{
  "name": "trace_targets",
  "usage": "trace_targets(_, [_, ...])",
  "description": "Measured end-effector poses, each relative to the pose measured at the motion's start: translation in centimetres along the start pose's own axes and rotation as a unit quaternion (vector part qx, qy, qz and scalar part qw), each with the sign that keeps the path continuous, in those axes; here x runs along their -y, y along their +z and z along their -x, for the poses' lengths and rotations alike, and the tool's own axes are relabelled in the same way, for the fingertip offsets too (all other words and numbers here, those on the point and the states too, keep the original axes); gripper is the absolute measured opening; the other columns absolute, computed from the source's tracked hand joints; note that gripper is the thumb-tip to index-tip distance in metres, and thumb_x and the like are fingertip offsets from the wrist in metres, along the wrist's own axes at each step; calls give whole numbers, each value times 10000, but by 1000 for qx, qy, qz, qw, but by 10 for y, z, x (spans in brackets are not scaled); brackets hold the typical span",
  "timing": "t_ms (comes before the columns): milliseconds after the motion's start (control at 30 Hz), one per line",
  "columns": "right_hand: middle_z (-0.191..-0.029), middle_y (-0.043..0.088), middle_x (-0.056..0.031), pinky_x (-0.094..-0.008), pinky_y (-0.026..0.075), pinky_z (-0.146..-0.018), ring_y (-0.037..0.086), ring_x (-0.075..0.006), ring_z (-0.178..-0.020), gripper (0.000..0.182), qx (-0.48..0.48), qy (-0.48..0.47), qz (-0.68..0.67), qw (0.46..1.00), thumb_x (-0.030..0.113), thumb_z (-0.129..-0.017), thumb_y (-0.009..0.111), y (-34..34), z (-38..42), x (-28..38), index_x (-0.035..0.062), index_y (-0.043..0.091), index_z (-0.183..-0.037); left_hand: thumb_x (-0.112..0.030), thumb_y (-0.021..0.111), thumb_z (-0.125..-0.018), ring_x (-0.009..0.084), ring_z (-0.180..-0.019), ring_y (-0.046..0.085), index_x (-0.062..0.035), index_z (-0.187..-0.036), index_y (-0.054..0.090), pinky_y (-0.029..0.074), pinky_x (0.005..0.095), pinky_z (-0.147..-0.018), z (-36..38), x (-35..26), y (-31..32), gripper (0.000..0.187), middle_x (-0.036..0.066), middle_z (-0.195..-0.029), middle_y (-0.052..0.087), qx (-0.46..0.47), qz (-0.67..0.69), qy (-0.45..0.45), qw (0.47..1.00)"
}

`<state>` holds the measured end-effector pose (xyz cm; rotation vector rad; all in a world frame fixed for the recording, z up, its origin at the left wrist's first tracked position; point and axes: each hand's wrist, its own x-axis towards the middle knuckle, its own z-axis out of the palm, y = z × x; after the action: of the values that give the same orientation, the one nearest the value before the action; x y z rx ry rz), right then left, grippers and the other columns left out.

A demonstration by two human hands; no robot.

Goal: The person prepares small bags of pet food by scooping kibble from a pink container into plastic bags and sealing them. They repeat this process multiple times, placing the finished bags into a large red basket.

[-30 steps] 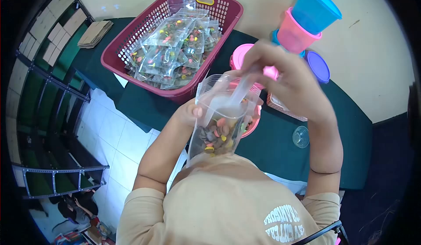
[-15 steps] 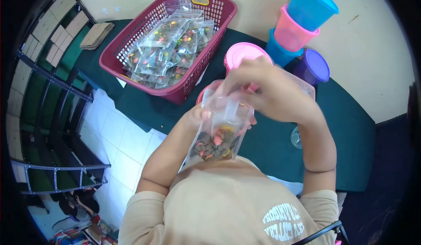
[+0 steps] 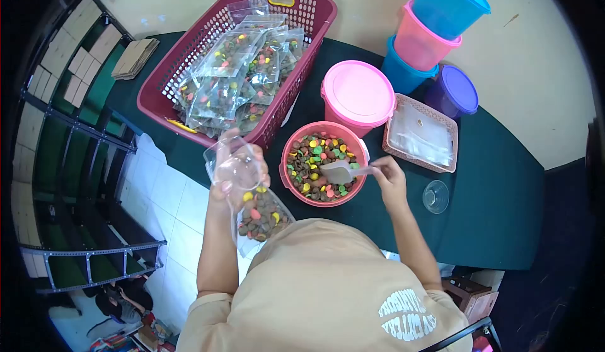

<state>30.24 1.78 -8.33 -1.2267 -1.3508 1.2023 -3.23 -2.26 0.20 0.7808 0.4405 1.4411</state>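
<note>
My left hand (image 3: 224, 188) is closed around the top of a clear plastic bag (image 3: 261, 216), partly filled with brown, yellow and pink pieces; a clear round piece of plastic shows at the bag's mouth. The fingers of my right hand (image 3: 392, 177) pinch the handle of a translucent scoop (image 3: 340, 172). Its head rests on the multicoloured pieces in an open pink tub (image 3: 285, 185). Behind that tub stands a lidded pink tub (image 3: 359, 93).
A maroon basket (image 3: 315, 43) of filled bags stands at the back left. To the right are a tray of flat bags (image 3: 419, 131), a glass bowl (image 3: 435, 197), a purple tub (image 3: 459, 90) and stacked tubs (image 3: 425, 37). A person (image 3: 126, 301) is at the lower left.
My left hand has moved left with the bag. My right hand has left the bag's top and now holds the scoop over at the open tub, whose contents have come into view.
</note>
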Motion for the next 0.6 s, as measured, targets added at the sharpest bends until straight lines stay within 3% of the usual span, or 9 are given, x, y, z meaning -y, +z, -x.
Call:
trace_targets(33, [-853, 607, -24, -258, 442, -749, 558, -94, -815, 71, -1, 0, 1, 1000, 84, -883, 633, -1, 8, -8, 29, 597, -908, -319, 799, -611, 270, -806, 600, -175, -1409, 225, 541, 388, -677, 2, 0, -3, 993, 156, -1027, 513, -2, 0, 7, 1000])
trace_targets(100, [-860, 612, -29, -242, 429, -750, 547, -86, -795, 83, -105, 42, -144, 983, 85, -887, 634, -3, 25, -20, 41, 566, -905, -322, 801, -610, 273, -810, 601, -176, -1409, 228, 544, 391, -680, 6, 3, -4, 994, 156, -1035, 512, -18, 6, -1, 1000])
trace_targets(133, [-873, 611, -38, -235, 419, -767, 542, -88, -801, 97, -64, 39, -44, 996, 82, -893, 626, -8, 30, -21, 50, 538, -919, -325, 804, -609, 276, -815, 602, -177, -1409, 230, 548, 395, -683, 7, 3, -4, 995, 157, -1043, 511, -29, 10, -8, 1000])
trace_targets(267, [-895, 603, -35, -235, 418, -769, 539, -89, -831, 88, -57, 66, -84, 993, 68, -897, 616, -18, 39, -34, 53, 537, -933, -335, 809, -608, 277, -836, 602, -177, -1413, 221, 551, 398, -710, -3, 12, 1, 1009, 162, -1072, 512, -32, -4, -31, 999])
trace_targets(433, [-867, 554, -6, -255, 414, -716, 517, -97, -774, 78, -207, -12, -283, 936, 113, -926, 585, -68, 44, -46, 82, 542, -983, -353, 821, -611, 278, -892, 595, -170, -1422, 170, 534, 410, -776, -11, 10, 5, 1056, 166, -1119, 513, -26, -99, -16, 995])
trace_targets(500, [-852, 543, 5, -251, 409, -687, 516, -96, -775, 111, -325, -5, -286, 901, 148, -931, 594, -108, 54, -63, 87, 550, -1013, -363, 835, -593, 280, -907, 592, -156, -1421, 158, 527, 416, -786, -9, -3, 1, 1089, 172, -1129, 513, -31, -122, -16, 992])
trace_targets(600, [-903, 560, 1, -240, 384, -671, 501, -87, -780, 144, -480, 36, -130, 867, 159, -914, 607, -169, 85, -100, 88, 533, -1015, -381, 844, -567, 281, -857, 601, -126, -1429, 167, 526, 414, -781, 6, -37, -21, 1126, 186, -1117, 519, -1, -210, 14, 978])
